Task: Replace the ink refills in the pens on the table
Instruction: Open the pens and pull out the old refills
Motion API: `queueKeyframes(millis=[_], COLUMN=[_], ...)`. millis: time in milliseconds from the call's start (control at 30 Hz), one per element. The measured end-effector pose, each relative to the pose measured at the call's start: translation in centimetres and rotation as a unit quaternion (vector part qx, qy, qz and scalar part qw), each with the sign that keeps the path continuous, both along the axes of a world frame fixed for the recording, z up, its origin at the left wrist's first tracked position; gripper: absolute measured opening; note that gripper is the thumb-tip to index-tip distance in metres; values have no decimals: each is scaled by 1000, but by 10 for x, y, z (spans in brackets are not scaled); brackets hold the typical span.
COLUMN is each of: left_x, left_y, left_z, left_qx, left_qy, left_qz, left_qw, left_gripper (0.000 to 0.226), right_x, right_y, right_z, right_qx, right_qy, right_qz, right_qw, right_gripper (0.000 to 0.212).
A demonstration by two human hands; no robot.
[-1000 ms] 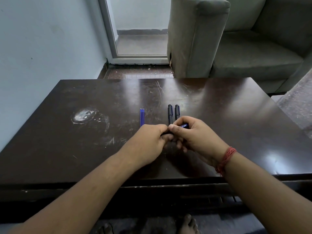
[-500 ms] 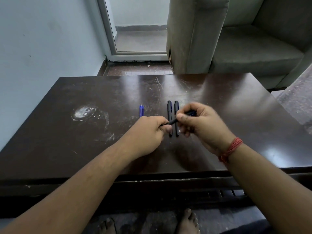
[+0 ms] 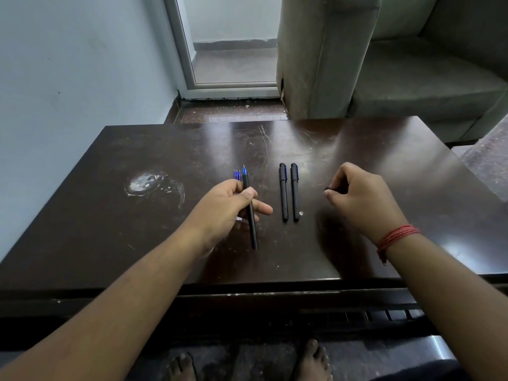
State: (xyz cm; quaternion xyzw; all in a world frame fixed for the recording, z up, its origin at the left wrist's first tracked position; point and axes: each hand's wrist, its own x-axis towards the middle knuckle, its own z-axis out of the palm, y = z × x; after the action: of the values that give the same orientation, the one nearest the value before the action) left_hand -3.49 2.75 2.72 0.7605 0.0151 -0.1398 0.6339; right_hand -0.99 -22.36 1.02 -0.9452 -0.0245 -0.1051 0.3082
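We took the two capped pens lying side by side on the dark table as our landmark. Both were black, parallel, with their caps pointing away from us and nearly touching each other.

To the left of that pair, our left hand was closed on an uncapped pen, pinching its black barrel between thumb and fingers. Its blue tip pointed away from us and its rear end reached toward the table's near edge, lower than the pair's near ends. Just left of that tip, partly hidden behind the left hand, lay the blue refills, further from the landmark pens than the held pen. A small pale bit showed beneath the fingers of that hand; we could not tell what it was.

To the right of the pair, well apart from it, our right hand was curled shut around a small black piece, only its end showing at the fingertips; it looked like the pen cap. A red thread band circled that wrist.

Far left of the pens, a whitish scuffed ring marked the tabletop. Beyond the table's far edge stood a grey sofa.

We could read no brand, label or writing on any pen or refill.
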Motion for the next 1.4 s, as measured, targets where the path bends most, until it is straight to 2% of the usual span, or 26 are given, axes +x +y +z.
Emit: queueKeyframes(millis=[133,467,1000,1133,1200,1267,1400], left_x=[0,-3,-1,-1,-1,-1,-1], left_y=[-10,-22,-21,-21,-21,-20,-22], left_z=[-6,-16,-17,-17,-16,-16,-16], left_qx=[-25,-41,-25,-28,-36,-43,-65], left_qy=[18,30,36,32,31,32,23], left_qz=[3,24,10,13,14,13,22], left_qw=[1000,998,999,999,999,998,997], left_gripper=[18,18,19,21,21,20,18], right_x=[11,9,6,6,4,-3,-23], right_y=[-4,5,7,5,9,18,42], right_z=[-15,-17,-9,-6,-1,7,9], right_qx=[-81,-34,-137,-150,-128,-60,34], right_qy=[19,41,124,95,48,27,104], right_qz=[-17,-45,-5,-9,0,21,102], right_qw=[996,998,983,984,991,998,989], right_gripper=[20,20,30,31,27,24,24])
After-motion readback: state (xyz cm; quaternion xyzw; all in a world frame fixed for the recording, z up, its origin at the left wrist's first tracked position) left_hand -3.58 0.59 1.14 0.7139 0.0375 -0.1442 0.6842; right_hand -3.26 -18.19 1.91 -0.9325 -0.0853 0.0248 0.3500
